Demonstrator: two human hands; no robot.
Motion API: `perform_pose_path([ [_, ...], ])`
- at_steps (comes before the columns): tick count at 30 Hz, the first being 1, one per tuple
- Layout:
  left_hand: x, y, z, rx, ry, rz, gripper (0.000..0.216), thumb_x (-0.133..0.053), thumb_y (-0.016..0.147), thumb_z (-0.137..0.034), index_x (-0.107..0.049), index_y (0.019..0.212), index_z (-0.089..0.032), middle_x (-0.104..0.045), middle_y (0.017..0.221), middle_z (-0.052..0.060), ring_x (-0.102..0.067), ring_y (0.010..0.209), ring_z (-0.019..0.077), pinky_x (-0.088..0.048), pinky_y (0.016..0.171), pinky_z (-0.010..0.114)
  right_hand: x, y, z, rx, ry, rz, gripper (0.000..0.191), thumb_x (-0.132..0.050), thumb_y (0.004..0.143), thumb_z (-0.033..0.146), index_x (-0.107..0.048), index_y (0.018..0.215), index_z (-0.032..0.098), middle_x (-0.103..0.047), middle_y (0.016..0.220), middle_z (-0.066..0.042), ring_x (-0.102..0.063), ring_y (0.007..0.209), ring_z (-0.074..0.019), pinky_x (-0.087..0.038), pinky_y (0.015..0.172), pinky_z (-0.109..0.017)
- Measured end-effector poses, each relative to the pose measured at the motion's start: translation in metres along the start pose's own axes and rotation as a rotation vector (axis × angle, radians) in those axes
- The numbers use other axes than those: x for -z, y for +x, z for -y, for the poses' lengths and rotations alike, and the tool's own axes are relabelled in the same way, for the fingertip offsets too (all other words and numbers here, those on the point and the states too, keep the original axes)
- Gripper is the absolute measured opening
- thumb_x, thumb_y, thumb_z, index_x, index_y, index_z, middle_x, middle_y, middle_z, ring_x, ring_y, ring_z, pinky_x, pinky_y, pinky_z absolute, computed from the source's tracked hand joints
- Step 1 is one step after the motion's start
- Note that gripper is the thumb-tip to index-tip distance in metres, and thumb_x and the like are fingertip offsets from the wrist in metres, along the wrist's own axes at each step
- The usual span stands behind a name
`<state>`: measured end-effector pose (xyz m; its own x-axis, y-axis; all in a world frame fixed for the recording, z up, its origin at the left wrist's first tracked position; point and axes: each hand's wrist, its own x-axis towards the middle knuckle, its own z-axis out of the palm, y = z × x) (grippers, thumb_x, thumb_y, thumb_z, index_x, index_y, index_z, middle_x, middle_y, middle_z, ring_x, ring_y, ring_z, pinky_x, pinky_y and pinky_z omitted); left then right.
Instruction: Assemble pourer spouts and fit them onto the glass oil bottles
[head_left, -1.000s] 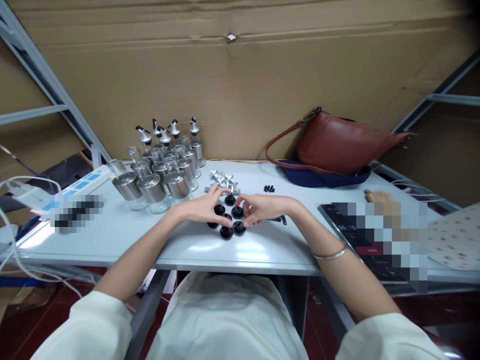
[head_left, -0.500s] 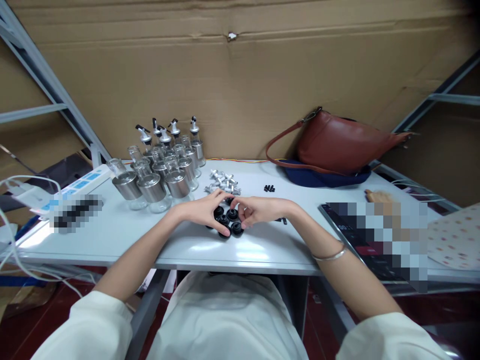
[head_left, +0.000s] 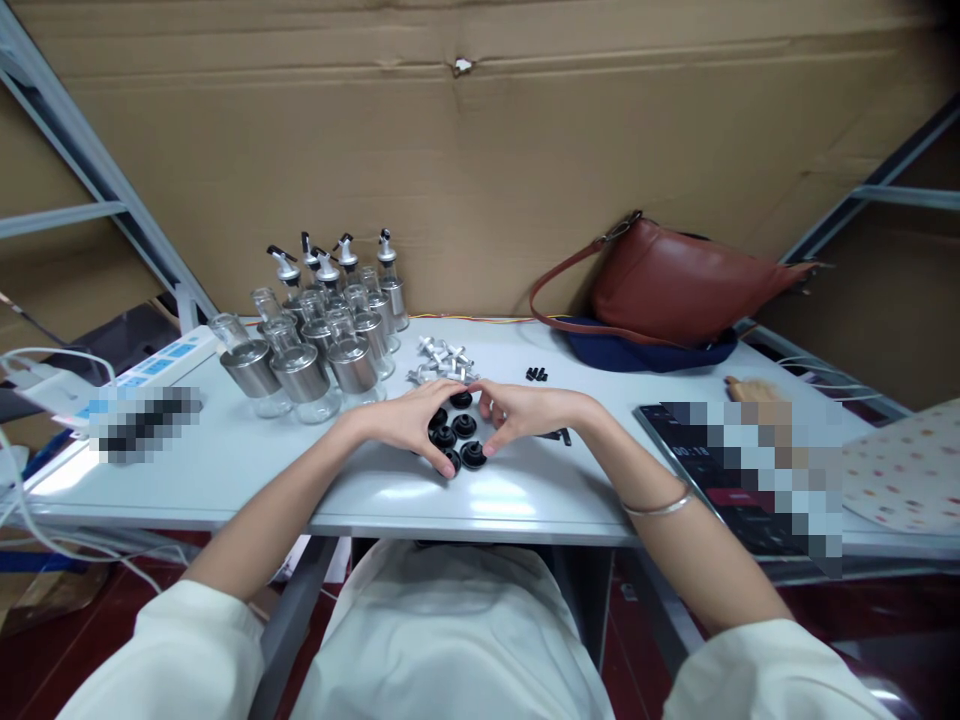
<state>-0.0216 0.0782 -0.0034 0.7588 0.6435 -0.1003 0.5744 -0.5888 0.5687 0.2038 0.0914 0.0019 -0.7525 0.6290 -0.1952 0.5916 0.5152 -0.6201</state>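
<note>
Several round black stoppers [head_left: 464, 426] with raised tops lie clustered on the table, framed by both palms. My left hand [head_left: 405, 418] curves around their left side, thumb and fingers apart, and hides part of some of them; its thumb tip touches the nearest one. From the right, my right hand [head_left: 525, 410] arches over with its fingers curved and its thumb beside the front right stopper [head_left: 474, 455]. The fingertips of both hands nearly meet at the back of the cluster. Just behind them lies a pile of silver pourer spouts [head_left: 444, 358].
Glass bottles with metal bands [head_left: 301, 372] stand at left, several fitted with pourers [head_left: 327, 268]. Small black caps [head_left: 537, 374] and flat black pieces [head_left: 564, 436] lie right of centre. A brown handbag [head_left: 664, 285], a phone [head_left: 701, 460] and a power strip [head_left: 172, 352] border the table.
My right thumb and fingers have spread wider apart. My left thumb has shifted slightly, and the stoppers near it sit a little further left and more covered.
</note>
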Motion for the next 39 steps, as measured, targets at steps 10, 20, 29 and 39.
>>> perform_pose_path([
  [10,-0.001,0.001,0.003,-0.020,-0.036,0.026,0.123,-0.083,0.044,-0.056,-0.024,0.144,-0.018,-0.026,0.147,0.016,-0.023,0.140,0.0350,-0.026,0.114,0.045,-0.009,0.009,0.005,-0.030,-0.065,0.001,0.092,-0.081,0.055,0.044,-0.041,0.131,0.012,-0.053,0.095,-0.006,-0.052,0.080,-0.0192,-0.048,0.075,-0.035],
  [20,0.000,-0.002,0.005,-0.074,-0.054,0.000,0.109,-0.084,0.047,-0.049,-0.030,0.138,-0.020,-0.038,0.135,0.014,-0.038,0.129,0.0319,-0.034,0.109,0.043,-0.011,0.008,0.014,-0.045,-0.160,-0.046,0.074,-0.082,0.053,0.042,-0.052,0.114,0.013,-0.053,0.087,-0.004,-0.052,0.076,-0.0193,-0.047,0.070,-0.032],
  [29,0.003,-0.007,-0.001,-0.016,-0.012,-0.011,0.117,-0.085,0.038,-0.054,-0.032,0.137,-0.021,-0.038,0.135,0.015,-0.033,0.132,0.0355,-0.030,0.110,0.050,-0.004,0.002,0.009,0.026,-0.089,-0.047,0.081,-0.082,0.051,0.050,-0.052,0.118,0.017,-0.052,0.084,-0.001,-0.050,0.072,-0.0163,-0.046,0.066,-0.030],
  [39,0.050,-0.064,-0.027,0.090,0.016,-0.240,0.050,-0.056,0.082,-0.052,-0.047,0.125,-0.028,-0.048,0.131,0.007,-0.050,0.118,0.0229,-0.044,0.096,0.036,0.015,-0.008,0.023,0.040,0.068,-0.167,0.051,-0.061,0.080,0.046,-0.054,0.119,0.013,-0.051,0.080,-0.001,-0.046,0.070,-0.0134,-0.040,0.065,-0.027],
])
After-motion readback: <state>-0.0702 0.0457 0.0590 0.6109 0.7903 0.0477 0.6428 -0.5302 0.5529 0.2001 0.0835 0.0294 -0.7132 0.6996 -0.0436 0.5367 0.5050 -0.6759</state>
